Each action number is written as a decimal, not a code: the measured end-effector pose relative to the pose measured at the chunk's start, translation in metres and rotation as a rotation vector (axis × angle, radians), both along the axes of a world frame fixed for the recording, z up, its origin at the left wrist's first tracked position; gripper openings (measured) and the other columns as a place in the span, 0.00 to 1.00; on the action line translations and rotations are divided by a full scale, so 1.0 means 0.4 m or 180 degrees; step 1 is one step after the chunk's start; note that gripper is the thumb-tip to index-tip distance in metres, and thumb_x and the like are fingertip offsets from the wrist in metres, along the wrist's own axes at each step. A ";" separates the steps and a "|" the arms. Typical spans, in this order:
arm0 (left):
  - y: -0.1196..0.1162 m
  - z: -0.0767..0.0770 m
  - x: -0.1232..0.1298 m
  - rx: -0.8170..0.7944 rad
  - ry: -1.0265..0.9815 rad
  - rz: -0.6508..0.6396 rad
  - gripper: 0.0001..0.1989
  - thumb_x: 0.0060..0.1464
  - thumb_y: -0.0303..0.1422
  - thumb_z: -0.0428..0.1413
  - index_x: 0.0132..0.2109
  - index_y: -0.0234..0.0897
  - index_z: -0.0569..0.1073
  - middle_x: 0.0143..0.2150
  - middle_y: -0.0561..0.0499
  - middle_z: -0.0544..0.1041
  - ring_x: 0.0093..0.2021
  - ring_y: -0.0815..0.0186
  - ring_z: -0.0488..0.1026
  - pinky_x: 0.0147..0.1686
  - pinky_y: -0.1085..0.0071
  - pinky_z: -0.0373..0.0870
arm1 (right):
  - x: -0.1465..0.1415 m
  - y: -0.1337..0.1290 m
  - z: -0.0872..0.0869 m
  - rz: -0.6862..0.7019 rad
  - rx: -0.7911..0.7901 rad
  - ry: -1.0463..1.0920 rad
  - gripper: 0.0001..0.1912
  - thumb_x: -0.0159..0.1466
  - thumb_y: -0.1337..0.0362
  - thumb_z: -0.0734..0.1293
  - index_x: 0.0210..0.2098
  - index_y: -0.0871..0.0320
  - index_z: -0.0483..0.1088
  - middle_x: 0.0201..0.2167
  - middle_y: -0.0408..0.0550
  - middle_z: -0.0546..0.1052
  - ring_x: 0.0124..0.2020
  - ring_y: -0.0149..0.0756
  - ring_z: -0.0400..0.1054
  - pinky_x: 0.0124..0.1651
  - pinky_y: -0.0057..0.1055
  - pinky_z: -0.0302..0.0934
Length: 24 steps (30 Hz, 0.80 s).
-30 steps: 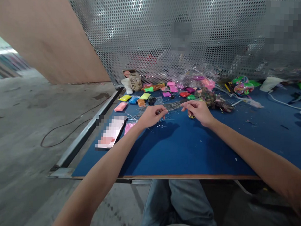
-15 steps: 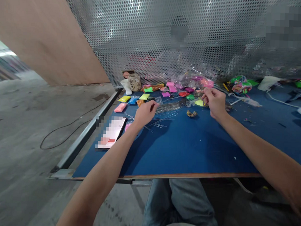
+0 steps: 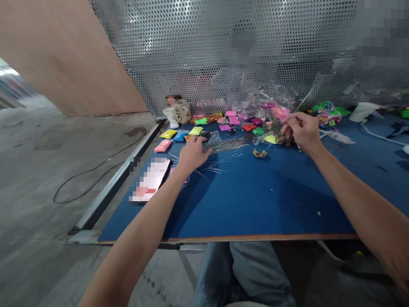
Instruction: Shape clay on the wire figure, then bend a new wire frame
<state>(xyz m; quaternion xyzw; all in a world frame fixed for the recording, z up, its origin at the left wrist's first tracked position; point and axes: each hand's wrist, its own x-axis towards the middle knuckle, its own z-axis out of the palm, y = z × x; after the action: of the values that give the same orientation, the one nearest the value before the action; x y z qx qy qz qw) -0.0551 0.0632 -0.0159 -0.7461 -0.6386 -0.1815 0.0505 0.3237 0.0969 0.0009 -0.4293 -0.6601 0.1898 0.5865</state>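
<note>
Tbh I'd keep my left hand (image 3: 192, 154) light, fingers apart by the left end of those thin wires (image 3: 228, 145) on the table (image 3: 229, 203) to avoid scattering them; my right hand (image 3: 304, 132) looks bunched, can't tell around what.

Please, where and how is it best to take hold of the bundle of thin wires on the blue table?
Probably best to pinch the wire bundle across its middle, coming from above and the near side: the wires lie flat, long and roughly side by side, while the left hand is at their left end.
</note>
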 end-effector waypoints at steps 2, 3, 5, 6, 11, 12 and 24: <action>0.003 -0.004 0.003 -0.0132 -0.0024 -0.0045 0.23 0.62 0.45 0.55 0.60 0.41 0.69 0.61 0.42 0.70 0.56 0.50 0.73 0.49 0.58 0.72 | -0.005 -0.002 -0.001 -0.0170 0.0035 0.0040 0.16 0.67 0.48 0.66 0.35 0.54 0.75 0.24 0.45 0.77 0.18 0.31 0.67 0.24 0.31 0.62; 0.004 -0.006 0.003 -0.0164 -0.0048 -0.0071 0.23 0.62 0.45 0.55 0.60 0.41 0.69 0.61 0.41 0.70 0.55 0.49 0.73 0.48 0.58 0.72 | -0.006 -0.005 -0.001 -0.0357 0.0151 0.0026 0.16 0.68 0.49 0.65 0.38 0.54 0.75 0.27 0.47 0.79 0.20 0.32 0.69 0.26 0.32 0.64; 0.006 -0.007 0.004 -0.0153 -0.0128 -0.0113 0.24 0.61 0.46 0.56 0.60 0.40 0.69 0.60 0.40 0.70 0.54 0.49 0.73 0.47 0.57 0.72 | -0.004 -0.012 -0.002 -0.0860 0.0527 -0.0193 0.16 0.70 0.50 0.63 0.42 0.54 0.76 0.33 0.49 0.81 0.24 0.34 0.73 0.31 0.34 0.66; 0.006 -0.006 0.004 -0.0124 -0.0185 -0.0132 0.24 0.61 0.45 0.56 0.60 0.40 0.69 0.60 0.40 0.71 0.54 0.49 0.73 0.47 0.57 0.72 | -0.001 -0.016 -0.002 -0.1119 0.0735 -0.0410 0.17 0.71 0.51 0.62 0.43 0.55 0.76 0.36 0.50 0.82 0.28 0.36 0.75 0.35 0.36 0.67; 0.001 0.003 0.008 0.0011 -0.0531 -0.0298 0.20 0.61 0.43 0.58 0.57 0.39 0.72 0.59 0.41 0.72 0.51 0.54 0.74 0.45 0.61 0.71 | 0.008 -0.037 0.010 -0.1708 0.1024 -0.1390 0.14 0.71 0.56 0.63 0.42 0.55 0.78 0.42 0.53 0.82 0.46 0.46 0.76 0.52 0.43 0.64; 0.001 0.005 0.010 0.0043 -0.0593 -0.0360 0.20 0.61 0.42 0.58 0.56 0.39 0.72 0.58 0.41 0.73 0.50 0.55 0.75 0.45 0.62 0.71 | 0.001 -0.041 0.013 -0.1633 0.0941 -0.1324 0.14 0.71 0.55 0.63 0.41 0.55 0.78 0.42 0.52 0.82 0.45 0.46 0.76 0.52 0.42 0.64; -0.068 0.025 0.105 -0.0159 -0.2487 -0.2149 0.22 0.67 0.41 0.53 0.64 0.41 0.71 0.52 0.46 0.80 0.46 0.65 0.77 0.49 0.66 0.74 | -0.236 -0.119 -0.006 0.1091 -0.0990 0.1619 0.14 0.63 0.47 0.71 0.43 0.47 0.74 0.43 0.45 0.78 0.35 0.33 0.70 0.35 0.32 0.65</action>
<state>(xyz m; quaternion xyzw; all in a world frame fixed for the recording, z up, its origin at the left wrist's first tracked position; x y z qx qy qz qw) -0.0131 0.0360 -0.0061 -0.7881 -0.3376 -0.4376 -0.2710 0.2293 0.0492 -0.0017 -0.3353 -0.5184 0.4849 0.6195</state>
